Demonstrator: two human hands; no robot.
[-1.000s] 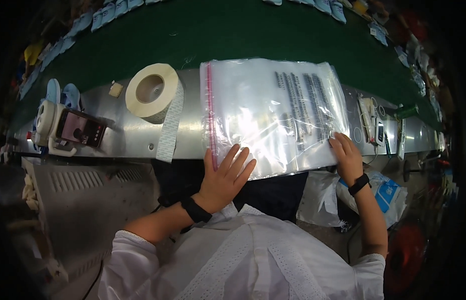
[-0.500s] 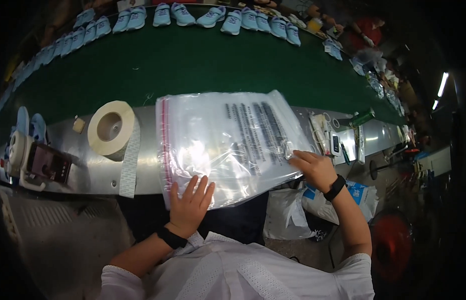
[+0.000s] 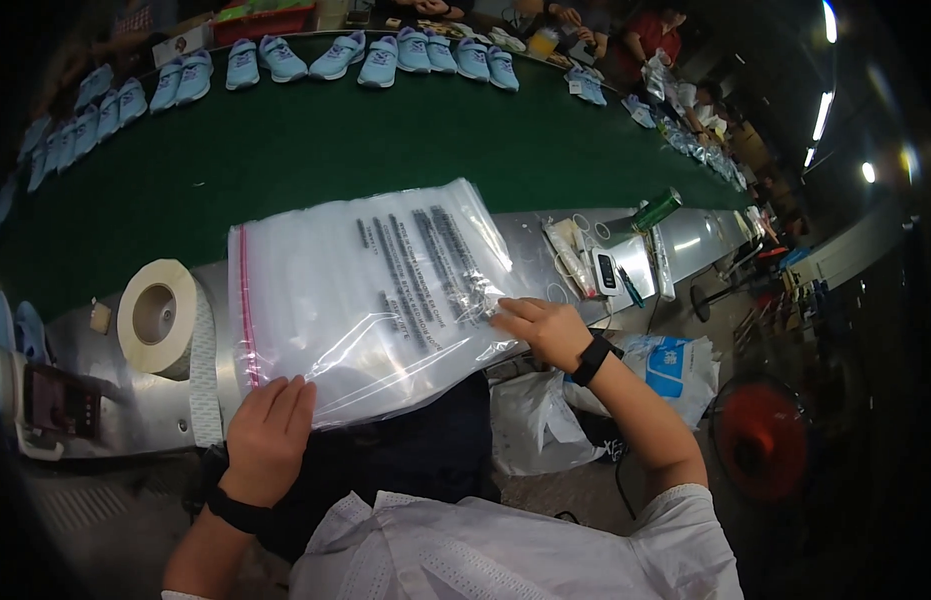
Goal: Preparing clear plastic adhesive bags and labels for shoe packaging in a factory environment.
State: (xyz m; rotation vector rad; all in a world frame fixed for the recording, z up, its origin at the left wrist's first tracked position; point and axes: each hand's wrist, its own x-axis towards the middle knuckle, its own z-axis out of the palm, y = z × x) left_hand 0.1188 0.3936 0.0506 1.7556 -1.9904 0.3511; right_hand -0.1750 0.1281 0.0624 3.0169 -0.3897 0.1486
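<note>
A stack of clear plastic bags (image 3: 325,290) lies flat across the metal table edge and onto the green surface. It has a red strip down its left side and dark print on its right half. My left hand (image 3: 270,435) is at the near left corner beside the red strip, fingers drawn together on the bags, its thumb hidden. At the near right edge my right hand (image 3: 547,332) grips the bags with bent fingers, the fingertips on top near the print. A roll of double-sided tape (image 3: 183,330) stands left of the bags, its loose end hanging toward me.
Light blue sneakers (image 3: 335,55) line the far side of the green conveyor belt (image 3: 315,140). To the right are a green can (image 3: 655,210), a small white device (image 3: 605,272) and pens. A phone (image 3: 60,402) stands at left. White plastic sacks (image 3: 540,425) sit below the table. Other people work beyond the belt.
My left hand has moved to the bags' left corner, and its spread fingers have come together. My right hand stays at the right edge. The whole view has shifted, so the scene sits further left.
</note>
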